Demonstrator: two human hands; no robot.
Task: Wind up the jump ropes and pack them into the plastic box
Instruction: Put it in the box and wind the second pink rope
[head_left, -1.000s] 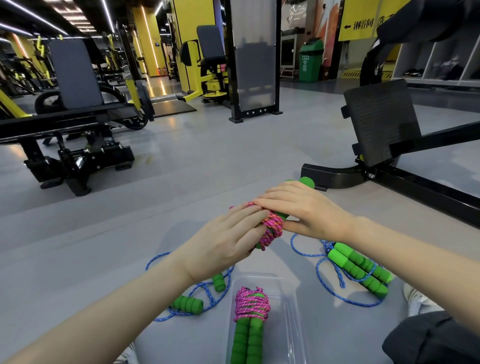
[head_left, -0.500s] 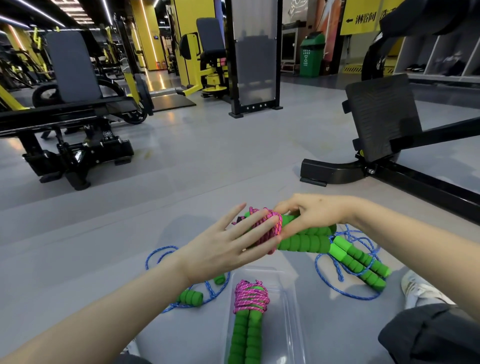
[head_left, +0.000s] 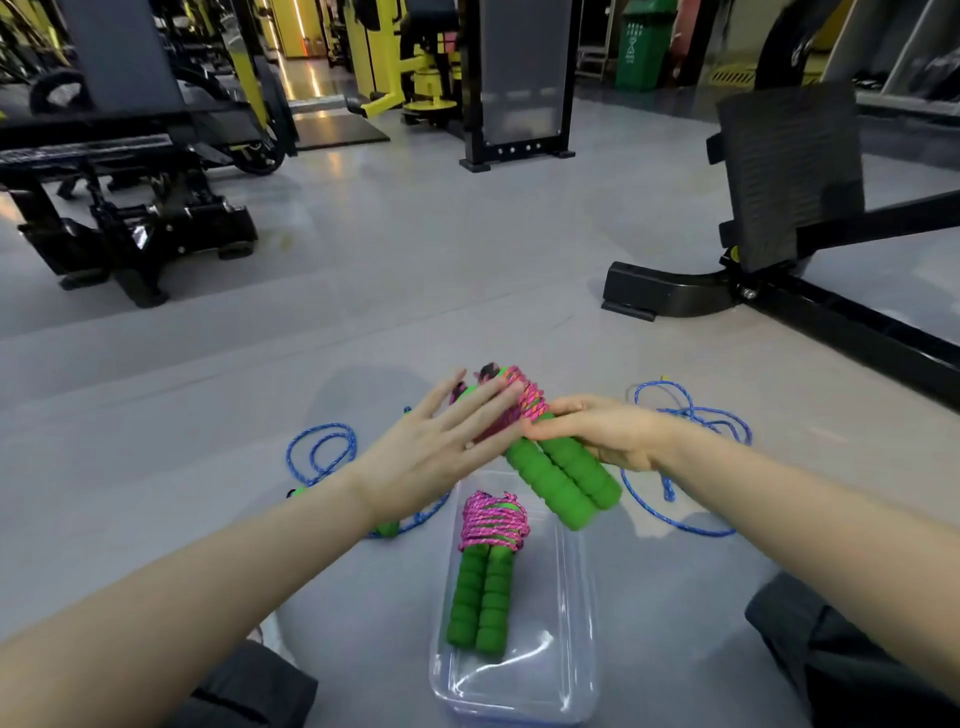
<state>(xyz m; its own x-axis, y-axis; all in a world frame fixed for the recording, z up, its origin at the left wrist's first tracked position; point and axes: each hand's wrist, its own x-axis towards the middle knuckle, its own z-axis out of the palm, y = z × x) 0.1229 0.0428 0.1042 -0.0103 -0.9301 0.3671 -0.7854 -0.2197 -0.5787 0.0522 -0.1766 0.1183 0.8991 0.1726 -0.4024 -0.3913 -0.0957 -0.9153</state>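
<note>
The right hand (head_left: 602, 434) gripped the wound jump rope (head_left: 563, 480), fingers curled round its paired green foam handles just below the pink cord wrap (head_left: 525, 402). The left hand (head_left: 431, 447) was open, with fingers straight and spread, and it pressed flat against the left side of that wrap. The bundle appeared to be held clear of the grey floor (head_left: 467, 260), just beyond the far rim of the plastic box (head_left: 587, 597), which sat close in front of the person. The bundle's long axis ran diagonally, with the wrapped end far and left and the handle butts near and right, pointing toward the far right corner of the box. The packed jump rope (head_left: 485, 571) lay in the left half of the box along its length, wrapped end far and butts near. First hazard: the cord's free end could not be seen, so if the left palm lifted before that end was tucked, the outer turns would likely spring loose. Second hazard: the bundle's axis crossed the length of the box, so lowering it without first turning it parallel to the packed rope would probably leave the handles riding on the rim. Third hazard: the left blue rope (head_left: 319, 452) and the right blue rope (head_left: 691, 415) lay loose on either side. The right one passed beneath the right forearm, where a dragging wrist could snag it.
</note>
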